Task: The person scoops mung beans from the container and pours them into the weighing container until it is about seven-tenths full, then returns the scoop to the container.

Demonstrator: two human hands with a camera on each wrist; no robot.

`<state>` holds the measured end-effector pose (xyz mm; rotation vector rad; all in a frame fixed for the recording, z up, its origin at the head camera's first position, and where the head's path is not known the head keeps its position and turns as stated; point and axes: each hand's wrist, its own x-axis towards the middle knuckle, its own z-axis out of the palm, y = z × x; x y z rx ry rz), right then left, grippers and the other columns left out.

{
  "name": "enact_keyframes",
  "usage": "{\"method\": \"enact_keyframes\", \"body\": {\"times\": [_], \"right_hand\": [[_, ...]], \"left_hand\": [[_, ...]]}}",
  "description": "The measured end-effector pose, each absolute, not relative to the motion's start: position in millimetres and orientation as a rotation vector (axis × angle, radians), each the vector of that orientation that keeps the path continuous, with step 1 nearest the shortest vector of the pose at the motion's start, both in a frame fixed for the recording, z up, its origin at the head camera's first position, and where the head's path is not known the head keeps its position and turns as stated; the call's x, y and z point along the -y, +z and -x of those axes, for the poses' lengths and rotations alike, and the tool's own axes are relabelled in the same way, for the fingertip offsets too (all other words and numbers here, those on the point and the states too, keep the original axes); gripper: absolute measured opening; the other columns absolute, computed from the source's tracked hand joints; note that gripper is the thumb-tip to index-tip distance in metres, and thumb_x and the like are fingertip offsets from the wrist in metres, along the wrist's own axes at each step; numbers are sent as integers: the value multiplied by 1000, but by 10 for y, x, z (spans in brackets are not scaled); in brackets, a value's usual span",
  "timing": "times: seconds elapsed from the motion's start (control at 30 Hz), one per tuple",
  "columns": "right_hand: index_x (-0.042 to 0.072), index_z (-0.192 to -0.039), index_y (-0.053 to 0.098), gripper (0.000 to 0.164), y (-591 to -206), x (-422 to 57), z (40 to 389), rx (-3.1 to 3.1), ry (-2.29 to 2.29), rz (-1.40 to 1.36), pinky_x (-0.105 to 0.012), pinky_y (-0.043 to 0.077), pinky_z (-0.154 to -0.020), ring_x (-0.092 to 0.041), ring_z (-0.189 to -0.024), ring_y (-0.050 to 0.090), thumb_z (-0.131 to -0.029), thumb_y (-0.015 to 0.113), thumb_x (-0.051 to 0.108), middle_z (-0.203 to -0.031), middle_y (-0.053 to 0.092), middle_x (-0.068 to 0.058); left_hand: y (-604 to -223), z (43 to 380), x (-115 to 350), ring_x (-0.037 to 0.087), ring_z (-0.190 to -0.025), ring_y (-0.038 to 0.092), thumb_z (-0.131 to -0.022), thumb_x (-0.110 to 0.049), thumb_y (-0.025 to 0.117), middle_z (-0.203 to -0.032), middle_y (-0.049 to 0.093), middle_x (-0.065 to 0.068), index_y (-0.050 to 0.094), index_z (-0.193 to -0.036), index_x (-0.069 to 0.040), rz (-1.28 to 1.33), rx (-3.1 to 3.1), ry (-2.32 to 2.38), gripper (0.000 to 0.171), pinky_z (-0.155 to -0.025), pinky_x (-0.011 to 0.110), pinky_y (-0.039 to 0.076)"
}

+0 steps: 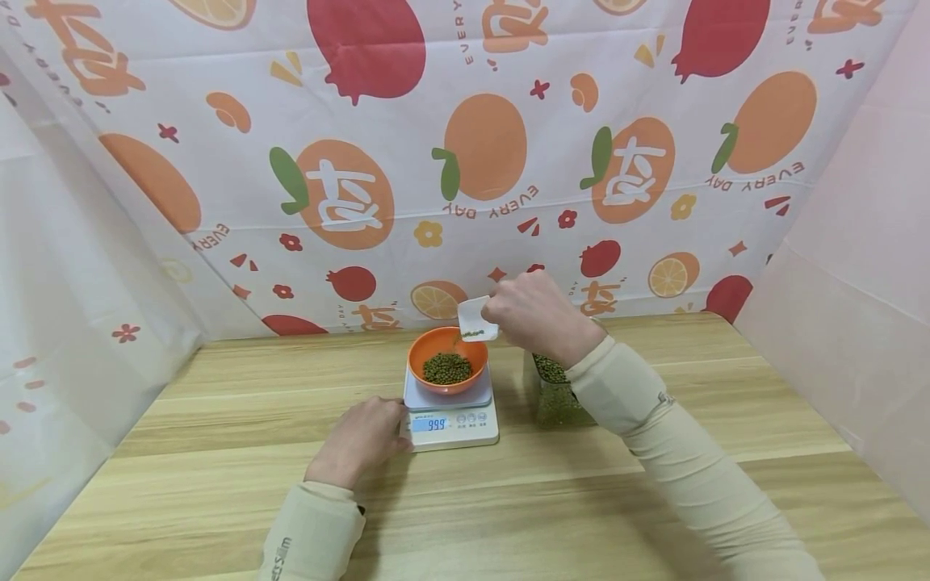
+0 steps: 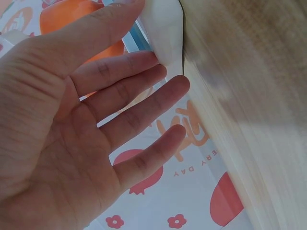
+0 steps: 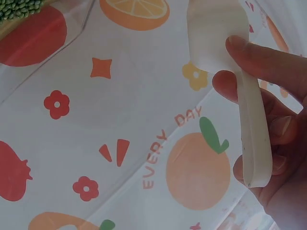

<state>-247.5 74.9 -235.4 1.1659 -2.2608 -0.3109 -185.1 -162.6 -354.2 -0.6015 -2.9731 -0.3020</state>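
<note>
My right hand [image 1: 536,313] grips the handle of a white scoop [image 1: 476,319], thumb and fingers around it in the right wrist view [image 3: 254,129]. The scoop is tilted over the right rim of an orange bowl [image 1: 417,355], with a few green beans at its lip. Green mung beans [image 1: 446,369] lie in the bowl. Below the bowl is a white kitchen scale [image 1: 454,438], its display reading 999, any decimal point too small to tell. My left hand [image 1: 366,436] is at the scale's left side; its fingers [image 2: 144,112] are extended and spread in the left wrist view.
A clear container [image 1: 559,407] of green beans stands right of the scale, partly hidden by my right forearm. Behind the wooden table [image 1: 240,452] hangs a fruit-print cloth [image 1: 407,161], and pale cloth sides [image 1: 857,307] border it.
</note>
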Motion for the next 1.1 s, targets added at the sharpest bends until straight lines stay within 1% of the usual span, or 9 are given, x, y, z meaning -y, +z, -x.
{"method": "enact_keyframes", "body": {"times": [0.17, 0.37, 0.57, 0.8, 0.83, 0.93, 1.03, 1.1], "right_hand": [[17, -66, 66, 33, -2354, -733, 2471, 2284, -364, -1156, -26, 28, -37, -15, -43, 35, -68, 46, -10, -52, 45, 3], [16, -65, 65, 32, -2368, -742, 2480, 2286, -350, -1159, -26, 30, -37, -15, -43, 36, -67, 46, -10, -52, 45, 3], [16, -68, 68, 26, -2385, -764, 2491, 2312, -315, -1184, -26, 33, -38, -14, -45, 38, -70, 54, -6, -54, 49, 3], [16, -69, 69, 29, -2397, -793, 2518, 2333, -272, -1200, -26, 31, -38, -13, -45, 38, -69, 53, -9, -53, 48, 3], [16, -71, 69, 29, -2395, -799, 2522, 2339, -263, -1199, -26, 32, -38, -13, -46, 38, -70, 54, -8, -54, 49, 3], [17, -76, 71, 20, -2383, -829, 2528, 2375, -232, -1172, -26, 36, -40, -13, -49, 42, -73, 62, 0, -59, 56, 3], [18, -79, 72, 12, -2356, -865, 2524, 2408, -198, -1137, -28, 41, -42, -14, -53, 46, -72, 71, 9, -68, 62, 2], [18, -80, 72, 12, -2336, -893, 2521, 2425, -183, -1121, -29, 43, -43, -14, -55, 48, -71, 72, 11, -71, 64, 3]], "left_hand": [[-3543, 1836, 1632, 10, -55, 43, -63, -14, 80, -69, 60, 1, 66, -78, -5, 602, 2977, -308, 23, -54, 28, 45], [-3550, 1837, 1633, 10, -55, 43, -63, -12, 79, -69, 60, 1, 66, -79, -5, 598, 2983, -326, 22, -54, 27, 45], [-3559, 1862, 1638, 11, -54, 43, -64, -12, 78, -69, 60, 1, 67, -81, -4, 587, 2974, -309, 22, -54, 27, 44], [-3564, 1866, 1639, 11, -54, 42, -64, -12, 79, -69, 60, 1, 66, -80, -4, 599, 2972, -312, 22, -52, 28, 43], [-3563, 1866, 1639, 11, -54, 42, -64, -12, 79, -69, 60, 2, 66, -81, -4, 599, 2972, -310, 22, -52, 28, 43], [-3561, 1868, 1637, 12, -54, 42, -64, -13, 79, -69, 60, 1, 66, -81, -4, 597, 2975, -304, 23, -52, 28, 42], [-3561, 1868, 1637, 11, -54, 42, -65, -12, 78, -69, 60, 1, 66, -81, -4, 607, 2968, -292, 22, -52, 28, 43], [-3560, 1869, 1636, 11, -54, 42, -65, -12, 78, -70, 60, 1, 67, -82, -4, 610, 2965, -281, 22, -53, 28, 43]]}}
